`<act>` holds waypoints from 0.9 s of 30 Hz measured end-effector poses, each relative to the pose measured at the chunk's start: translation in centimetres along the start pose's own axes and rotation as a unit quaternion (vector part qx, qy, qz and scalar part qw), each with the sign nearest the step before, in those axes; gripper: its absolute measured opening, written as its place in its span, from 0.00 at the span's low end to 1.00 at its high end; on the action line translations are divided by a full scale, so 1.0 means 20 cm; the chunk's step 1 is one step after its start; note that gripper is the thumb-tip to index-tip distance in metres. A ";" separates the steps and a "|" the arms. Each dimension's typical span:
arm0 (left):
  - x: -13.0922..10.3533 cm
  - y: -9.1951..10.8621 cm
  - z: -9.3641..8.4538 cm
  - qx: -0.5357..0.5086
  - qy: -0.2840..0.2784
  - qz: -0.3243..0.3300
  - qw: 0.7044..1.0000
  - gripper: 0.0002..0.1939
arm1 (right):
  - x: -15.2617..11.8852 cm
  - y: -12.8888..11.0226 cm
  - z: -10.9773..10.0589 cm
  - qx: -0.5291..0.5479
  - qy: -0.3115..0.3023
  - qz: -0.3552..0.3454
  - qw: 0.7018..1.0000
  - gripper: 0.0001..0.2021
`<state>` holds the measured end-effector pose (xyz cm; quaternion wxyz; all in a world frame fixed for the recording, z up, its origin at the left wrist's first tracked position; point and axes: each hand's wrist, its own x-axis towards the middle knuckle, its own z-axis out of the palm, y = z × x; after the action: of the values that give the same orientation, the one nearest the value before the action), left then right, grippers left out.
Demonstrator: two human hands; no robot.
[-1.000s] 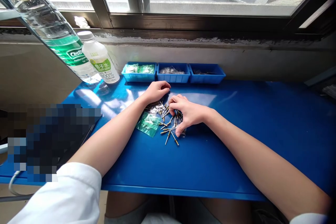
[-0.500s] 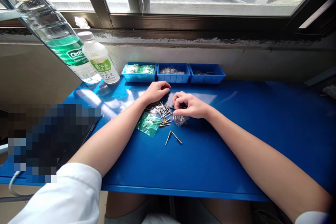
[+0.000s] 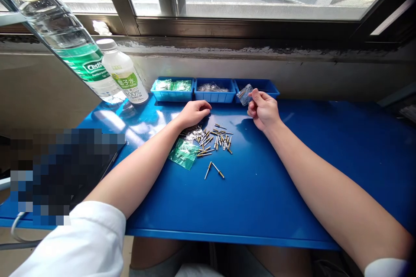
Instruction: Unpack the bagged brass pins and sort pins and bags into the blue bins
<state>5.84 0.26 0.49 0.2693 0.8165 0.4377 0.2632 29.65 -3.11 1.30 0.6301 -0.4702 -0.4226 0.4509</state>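
Note:
My right hand [image 3: 264,109] is raised at the right-hand bin, thumb and fingers pinching a small clear plastic bag [image 3: 244,95] at its edge. What lies inside that bag, if anything, is too small to tell. My left hand [image 3: 195,112] rests palm down on the table, fingers loosely bent and apart from the thumb. Just below it are crumpled clear bags [image 3: 194,132], partly under the wrist, and a flat green plastic bag [image 3: 184,154]. Loose silver pins with gold-coloured ends [image 3: 222,140], like blind rivets, lie in a heap between the hands. Two more pins [image 3: 217,169] sit nearer the front.
Along the wall stand a blue bin [image 3: 173,96] with green packets, a middle bin [image 3: 214,97] of clear bags, and a right-hand bin [image 3: 272,93]. A large water bottle [image 3: 81,58] and a white bottle [image 3: 125,75] stand at the left, beyond a blurred dark object [image 3: 74,169].
My right hand has lifted the clear bag off the pins and carried it up and right to the right-hand bin. The pins beneath are now uncovered. My left hand has stayed put.

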 end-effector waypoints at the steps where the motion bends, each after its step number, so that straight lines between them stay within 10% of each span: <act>1: 0.00 0.00 0.00 0.000 0.000 0.000 1.000 0.14 | 0.01 0.00 -0.02 -0.001 0.015 -0.002 1.000 0.22; 16: 0.00 -0.01 0.00 -0.005 0.000 0.000 1.000 0.14 | 0.10 0.00 -0.13 0.056 0.092 0.058 0.992 0.14; 27: 0.00 -0.01 0.00 -0.023 0.002 -0.006 1.000 0.15 | 0.05 0.00 -0.09 0.019 0.035 0.014 0.999 0.19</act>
<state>5.73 0.43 0.28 0.2885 0.8067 0.4374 0.2734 31.64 -2.53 0.98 0.6471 -0.4791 -0.3853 0.4508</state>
